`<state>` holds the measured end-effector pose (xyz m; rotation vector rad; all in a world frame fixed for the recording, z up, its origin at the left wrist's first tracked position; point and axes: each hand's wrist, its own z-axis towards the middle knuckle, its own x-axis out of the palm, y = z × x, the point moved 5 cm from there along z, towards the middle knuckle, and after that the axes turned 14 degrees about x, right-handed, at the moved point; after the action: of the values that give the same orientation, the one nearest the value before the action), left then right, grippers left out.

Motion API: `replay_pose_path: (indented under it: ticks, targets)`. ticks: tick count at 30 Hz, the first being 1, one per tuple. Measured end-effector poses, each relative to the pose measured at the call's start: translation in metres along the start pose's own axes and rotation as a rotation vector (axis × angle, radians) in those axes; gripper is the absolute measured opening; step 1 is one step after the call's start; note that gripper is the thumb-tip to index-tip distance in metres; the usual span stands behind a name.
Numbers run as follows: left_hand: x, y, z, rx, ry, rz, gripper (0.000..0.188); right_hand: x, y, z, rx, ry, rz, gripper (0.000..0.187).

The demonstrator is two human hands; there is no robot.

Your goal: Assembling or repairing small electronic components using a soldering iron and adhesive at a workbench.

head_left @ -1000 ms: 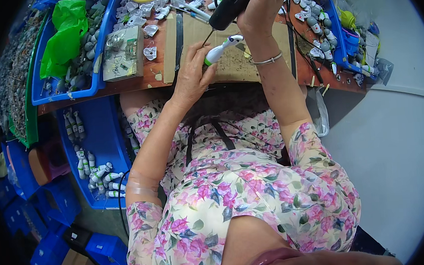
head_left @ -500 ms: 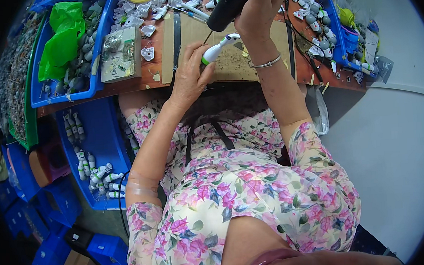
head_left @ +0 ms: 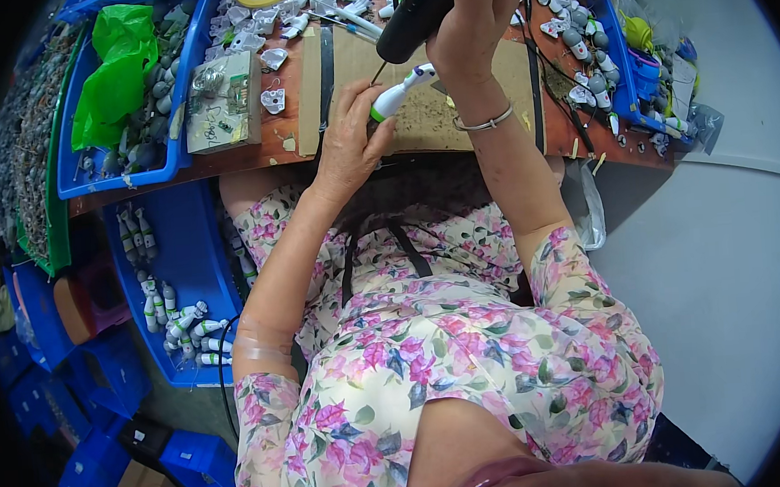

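Note:
My left hand (head_left: pixel 353 137) is closed around a small white plastic device with a green band (head_left: pixel 390 101), held above the cardboard mat (head_left: pixel 480 117). Its narrow curved end points up and to the right. In my right hand (head_left: pixel 473 26) is a black electric screwdriver (head_left: pixel 416 17), tilted so that its thin bit slants down to the fingertips of my left hand. The bit's tip meets the device close to those fingers; the exact contact spot is hidden by them.
White shell parts (head_left: pixel 238 25) lie along the back of the table. At left stand a blue tray (head_left: pixel 118 181) of grey pieces and a box-like electronic unit (head_left: pixel 221 106). Finished-looking white-and-green devices lie in a lower blue bin (head_left: pixel 191 282). A black cable (head_left: pixel 560 77) runs at right.
The screwdriver and my right hand have shifted very slightly left and down. The white device has turned a little in my left hand, which stays in place.

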<state>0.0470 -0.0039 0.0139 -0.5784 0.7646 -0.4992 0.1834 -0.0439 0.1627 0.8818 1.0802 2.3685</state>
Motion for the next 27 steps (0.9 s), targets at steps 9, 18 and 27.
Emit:
replay_pose_path:
  ticks: [9, 18, 27]
  targets:
    - [0.0, 0.013, -0.002, 0.128, -0.002, 0.028, 0.037, 0.003, 0.017, 0.015, -0.068, 0.097, 0.626, 0.038]
    - [0.004, 0.047, -0.015, -0.645, -0.316, -0.992, 0.036, 0.001, 0.021, -0.039, 0.013, -0.094, 0.095, 0.069]
    - [0.004, 0.049, -0.019, -0.626, -0.343, -1.102, 0.038, -0.009, -0.02, -0.057, 0.277, 0.042, 0.234, 0.084]
